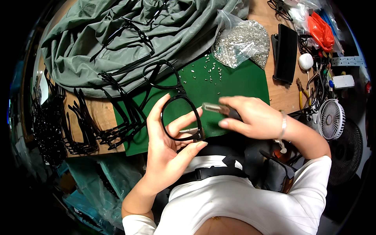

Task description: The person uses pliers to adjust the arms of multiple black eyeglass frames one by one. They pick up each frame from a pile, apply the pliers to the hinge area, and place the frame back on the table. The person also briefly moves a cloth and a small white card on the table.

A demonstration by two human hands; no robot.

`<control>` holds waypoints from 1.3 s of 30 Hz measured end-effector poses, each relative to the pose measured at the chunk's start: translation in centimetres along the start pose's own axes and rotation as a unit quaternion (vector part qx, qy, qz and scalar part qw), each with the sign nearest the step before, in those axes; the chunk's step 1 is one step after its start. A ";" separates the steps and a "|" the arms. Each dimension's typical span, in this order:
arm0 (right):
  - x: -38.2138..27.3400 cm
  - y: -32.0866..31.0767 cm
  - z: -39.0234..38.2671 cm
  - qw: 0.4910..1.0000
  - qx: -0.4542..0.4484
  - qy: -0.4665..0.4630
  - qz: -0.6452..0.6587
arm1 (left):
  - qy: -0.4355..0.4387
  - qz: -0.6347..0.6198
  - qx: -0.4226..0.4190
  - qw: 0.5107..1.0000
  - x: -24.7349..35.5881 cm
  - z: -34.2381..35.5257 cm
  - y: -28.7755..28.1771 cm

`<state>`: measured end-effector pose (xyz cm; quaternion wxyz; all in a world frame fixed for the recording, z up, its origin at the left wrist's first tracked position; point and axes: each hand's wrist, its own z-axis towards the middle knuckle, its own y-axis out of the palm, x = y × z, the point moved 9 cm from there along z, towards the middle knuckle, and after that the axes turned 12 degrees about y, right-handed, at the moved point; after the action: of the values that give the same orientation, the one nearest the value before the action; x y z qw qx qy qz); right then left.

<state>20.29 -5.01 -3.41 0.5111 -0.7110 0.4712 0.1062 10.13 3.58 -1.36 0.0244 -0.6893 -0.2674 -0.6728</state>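
My left hand [166,150] is closed on a black eyeglass frame [198,125], with fingers behind and through one rim and the thumb at its lower corner. The frame's other rim seems to extend up over the green mat [246,84]. My right hand [254,117] grips a dark-handled tool [213,108] with a flat metal tip, blurred by motion; its exact kind is unclear. That tip points at the held rim, a little apart from it. Small silver pieces [209,71] lie scattered on the mat beyond my hands.
Several black eyeglass frames [129,113] crowd the left side. A grey-green cloth [117,43] covers the back left. A clear bag of silver pieces [243,43] lies at the back. To the right are a black case [286,53], yellow-handled pliers [301,94] and a small white fan [331,118].
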 end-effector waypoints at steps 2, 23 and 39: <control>1.0 0.4 0.1 0.977 0.141 -0.019 -0.160 | 0.003 0.016 -0.002 1.000 -0.5 0.1 0.1; 2.9 0.2 3.1 0.951 0.240 0.079 -0.178 | -0.203 -0.181 0.028 0.962 -4.9 -4.8 0.7; -2.1 2.1 0.8 0.921 -0.001 0.094 0.379 | -0.026 -0.006 0.063 0.998 -4.1 -3.8 0.5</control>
<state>17.79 -3.25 -3.70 0.3854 -0.4862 0.7513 0.2249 7.08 0.26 -4.67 0.0565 -0.7018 -0.3139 -0.6370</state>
